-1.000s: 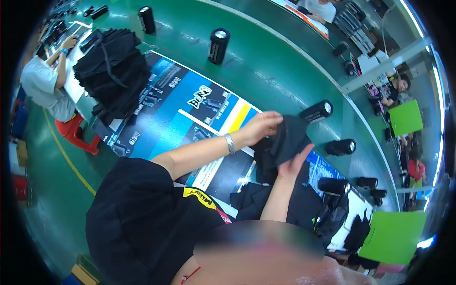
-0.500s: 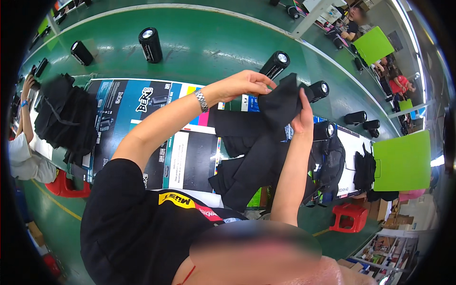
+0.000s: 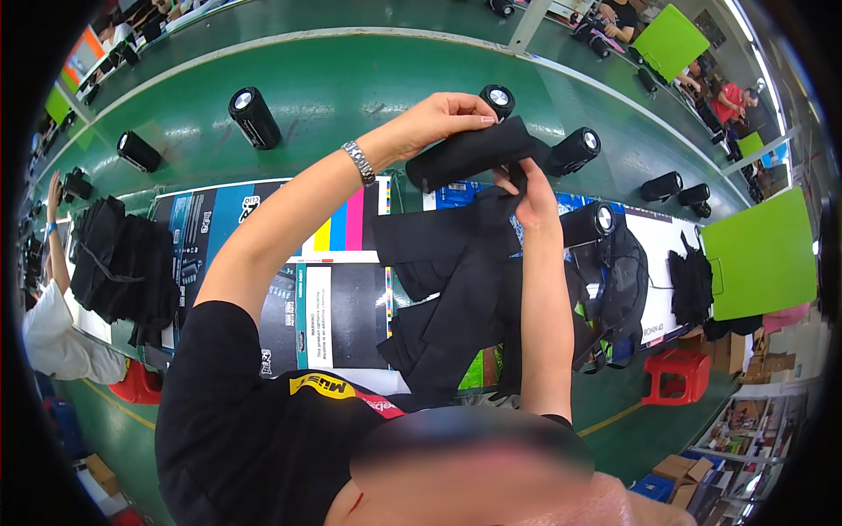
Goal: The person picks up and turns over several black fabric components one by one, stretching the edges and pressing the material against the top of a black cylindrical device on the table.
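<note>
Over the bench, both hands hold a piece of black cloth [image 3: 465, 156], perhaps a pouch, stretched out sideways. My left hand [image 3: 449, 116] is closed, its fingertips pinching the cloth's upper edge. Lower down on the right, my right hand [image 3: 536, 200] is closed on a narrow hanging part of it, thumb and fingers together. Beneath the hands lies a pile of similar black cloth pieces [image 3: 447, 294], overlapping and spread unevenly. A black cylindrical speaker [image 3: 589, 223] lies just right of my right wrist. Another cylindrical speaker [image 3: 497, 102] stands beyond my left fingertips.
More black cylindrical speakers [image 3: 254, 118] are spaced along the green surface beyond the bench. Stacked black cloth [image 3: 123, 263] sits at the left, near another person's arm [image 3: 58, 250]. Black mesh material [image 3: 621, 280] and a bright green panel [image 3: 759, 254] are at the right, above a red stool [image 3: 677, 377].
The cloth has turned from a bunched, pointed shape into a longer sideways strip. My left hand has moved up and slightly left; my right hand has shifted slightly left. Both keep hold.
</note>
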The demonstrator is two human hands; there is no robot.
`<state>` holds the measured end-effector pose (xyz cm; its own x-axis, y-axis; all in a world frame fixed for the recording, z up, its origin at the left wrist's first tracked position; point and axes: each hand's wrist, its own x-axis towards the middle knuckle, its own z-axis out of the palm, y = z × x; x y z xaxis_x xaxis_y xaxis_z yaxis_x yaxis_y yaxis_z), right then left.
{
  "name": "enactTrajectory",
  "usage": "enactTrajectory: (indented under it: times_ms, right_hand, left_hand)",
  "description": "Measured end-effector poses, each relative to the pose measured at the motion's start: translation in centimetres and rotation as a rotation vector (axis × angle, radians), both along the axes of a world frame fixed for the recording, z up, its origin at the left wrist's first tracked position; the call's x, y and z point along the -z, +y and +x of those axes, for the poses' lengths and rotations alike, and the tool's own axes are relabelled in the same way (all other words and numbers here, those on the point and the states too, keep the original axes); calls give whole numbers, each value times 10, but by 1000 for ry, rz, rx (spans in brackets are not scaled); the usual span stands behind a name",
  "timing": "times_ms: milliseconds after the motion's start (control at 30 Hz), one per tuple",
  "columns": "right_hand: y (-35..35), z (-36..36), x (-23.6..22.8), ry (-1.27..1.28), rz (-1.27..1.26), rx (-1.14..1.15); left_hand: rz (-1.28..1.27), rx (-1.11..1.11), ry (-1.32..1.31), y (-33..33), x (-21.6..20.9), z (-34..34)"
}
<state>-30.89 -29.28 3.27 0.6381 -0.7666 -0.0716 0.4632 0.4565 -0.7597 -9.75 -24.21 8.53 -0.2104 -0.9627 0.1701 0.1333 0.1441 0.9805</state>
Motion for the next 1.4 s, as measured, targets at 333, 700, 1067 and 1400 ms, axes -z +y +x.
enactTrajectory:
  times_ms: [333, 700, 1067, 1400]
  right_hand:
    - [27, -2, -15, -32, -154, 142]
    - [-83, 16, -16, 805, -861, 1018]
    - [-136, 24, -21, 459, -100, 537]
    - [-50, 83, 6, 62, 123, 287]
  left_hand:
    - [-99, -29, -93, -3, -5, -15]
    - [-90, -490, -10, -88, 41, -36]
    - [130, -444, 330, -131, 72, -26]
    - [176, -469, 223, -35, 57, 40]
